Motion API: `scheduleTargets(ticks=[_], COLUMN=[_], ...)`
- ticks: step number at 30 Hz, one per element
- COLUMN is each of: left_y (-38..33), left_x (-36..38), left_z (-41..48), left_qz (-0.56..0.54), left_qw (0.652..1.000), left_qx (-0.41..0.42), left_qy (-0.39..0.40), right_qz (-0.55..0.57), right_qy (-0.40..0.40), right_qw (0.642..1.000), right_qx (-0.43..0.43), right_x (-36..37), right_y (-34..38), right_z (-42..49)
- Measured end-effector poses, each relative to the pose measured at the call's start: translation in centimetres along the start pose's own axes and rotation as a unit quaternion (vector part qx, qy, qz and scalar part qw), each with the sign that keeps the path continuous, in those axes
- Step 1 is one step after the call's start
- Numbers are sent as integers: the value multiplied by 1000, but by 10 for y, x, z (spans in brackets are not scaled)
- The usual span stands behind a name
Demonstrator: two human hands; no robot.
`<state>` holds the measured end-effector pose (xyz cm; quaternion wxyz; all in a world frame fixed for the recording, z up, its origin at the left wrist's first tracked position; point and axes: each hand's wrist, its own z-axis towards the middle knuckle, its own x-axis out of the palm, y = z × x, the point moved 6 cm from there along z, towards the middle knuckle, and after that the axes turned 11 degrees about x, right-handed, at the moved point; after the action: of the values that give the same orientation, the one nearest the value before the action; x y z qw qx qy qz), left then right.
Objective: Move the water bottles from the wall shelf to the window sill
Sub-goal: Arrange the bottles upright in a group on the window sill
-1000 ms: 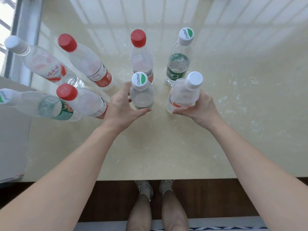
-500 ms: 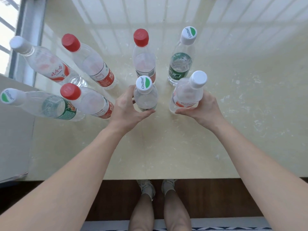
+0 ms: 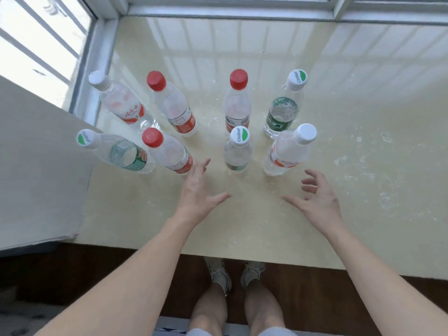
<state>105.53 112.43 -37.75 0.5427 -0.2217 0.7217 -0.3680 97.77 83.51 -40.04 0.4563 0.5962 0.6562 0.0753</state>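
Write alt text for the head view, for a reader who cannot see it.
The left hand and right hand hover open just short of eight upright water bottles on a pale window sill, holding none. Three caps are red, five white.

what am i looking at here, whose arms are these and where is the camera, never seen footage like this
There is no machine: this is one picture from a wide-angle camera worn on a person's head, looking forward and down. So two bare arms reach in from below, and the person's shoes show under the ledge. The pale surface is a window sill, with the window frame along its far and left edges. Eight water bottles stand on it in two rows: three with red caps, the others white or white-and-green. The left hand and right hand are open, just short of the front row. Neither holds anything.
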Motion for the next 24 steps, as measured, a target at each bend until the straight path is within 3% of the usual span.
scheduleTargets(ticks=[4,11,18,24], left_y=[22,96,145,168], left_x=[-38,-123,-166,-151], left_z=[-53,-72,-25,10], left_qz=[41,118,30,-50], left_qw=[998,984,983,986], left_qx=[-54,-118,-108,-116], left_qy=[-5,-59,-145,-104], right_qz=[-42,-37,7,44], right_qy=[48,101,57,4], right_qw=[998,992,993,996], right_qx=[19,-72,-108,-82], right_x=[46,151,218,240], right_y=[-11,69,125,129], right_z=[-53,-75,-50,-26])
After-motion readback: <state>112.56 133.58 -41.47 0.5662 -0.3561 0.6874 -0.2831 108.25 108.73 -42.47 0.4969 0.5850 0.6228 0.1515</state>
